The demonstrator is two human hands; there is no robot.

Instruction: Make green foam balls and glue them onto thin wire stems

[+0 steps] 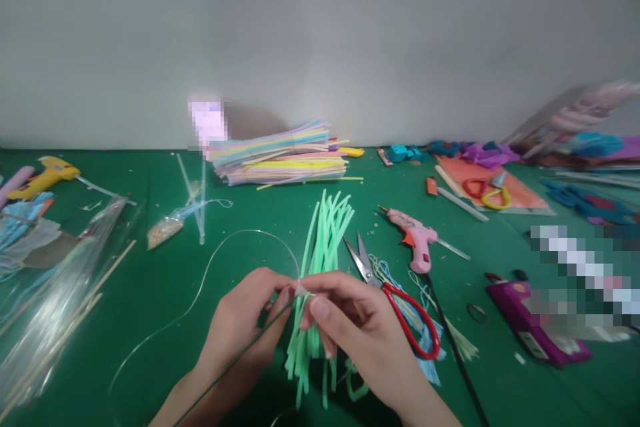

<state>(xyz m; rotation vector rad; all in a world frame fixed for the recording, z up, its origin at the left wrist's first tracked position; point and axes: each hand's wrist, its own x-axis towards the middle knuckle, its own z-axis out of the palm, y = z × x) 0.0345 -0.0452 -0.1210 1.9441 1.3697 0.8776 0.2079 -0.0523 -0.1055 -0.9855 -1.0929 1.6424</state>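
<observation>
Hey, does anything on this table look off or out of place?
Mainly the red-handled scissors: they lie with blades spread, close beside the right hand and partly over pale blue tassels, odd for a tool set down. Those tassels look messily strewn too. I see nothing clearly damaged.

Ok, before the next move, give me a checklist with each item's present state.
1. Left hand grip on dark green stem: ok, pinched near its tip.
2. Right hand grip: cannot tell, fingertips partly hide it.
3. Thin pale strand clear of scissors: ok, its large loop arcs left.
4. Scissors closed: not ok, blades apart.
5. Pink glue gun cool: cannot tell.
6. Light green chenille stems together: ok, loosely bunched.
</observation>
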